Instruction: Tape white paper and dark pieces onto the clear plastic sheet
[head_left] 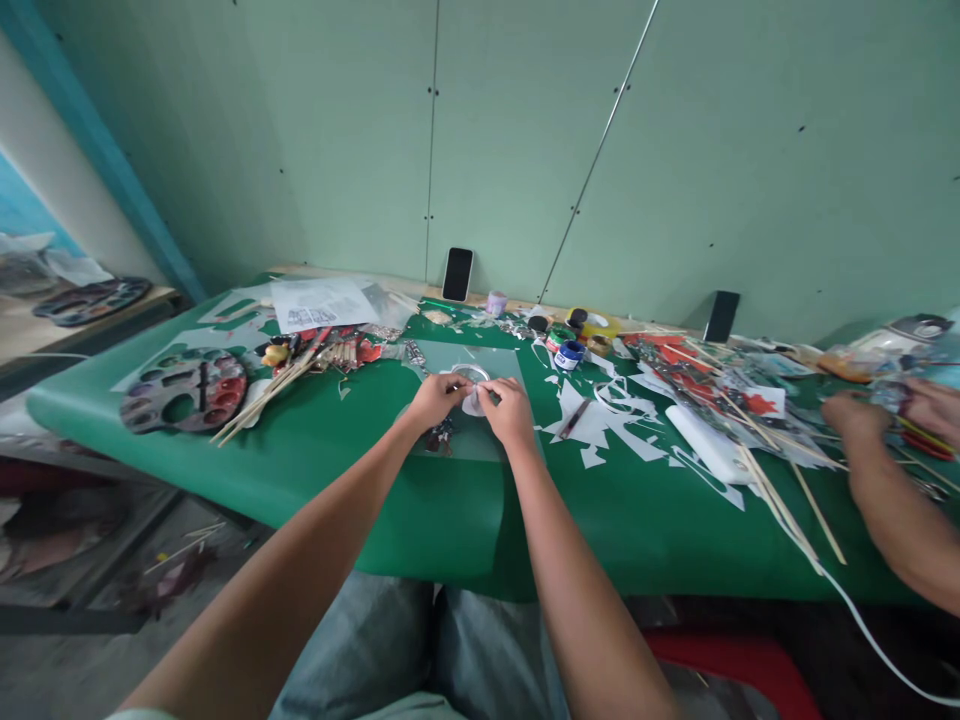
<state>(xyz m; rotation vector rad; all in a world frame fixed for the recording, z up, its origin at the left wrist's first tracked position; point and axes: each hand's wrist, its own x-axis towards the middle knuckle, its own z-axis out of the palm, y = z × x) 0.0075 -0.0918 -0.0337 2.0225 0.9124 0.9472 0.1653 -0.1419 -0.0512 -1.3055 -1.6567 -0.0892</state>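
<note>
At the far left of the green tabletop (315,470) lies a round paint palette (184,389) with filled wells, and just beside it a loose bundle of wooden sticks (264,394) fans toward a heap of brushes and red scraps. Behind these rests a printed sheet of paper (322,303), and a phone (457,273) leans upright against the wall. In the middle, on a clear plastic sheet (495,362), the left hand (436,397) and the right hand (510,408) meet, fingertips pinched narrow on a small white paper piece (474,400) held between them just above the sheet — it looks like a thin cut-out, though it is too small to make out its shape. A roll of clear tape (470,374) sits just behind the fingers. Judging by the white paper offcuts (600,425) scattered to the right, much cutting is already done; the piece in the hands seems to be mid-work, not yet laid down or joined to anything. Farther right stand a blue paint jar (569,354), a second phone (721,316) against the wall and more sticks over red and white scraps. At the right edge another person's hand (855,418) is busy among that clutter — well apart from the pinched piece.
</note>
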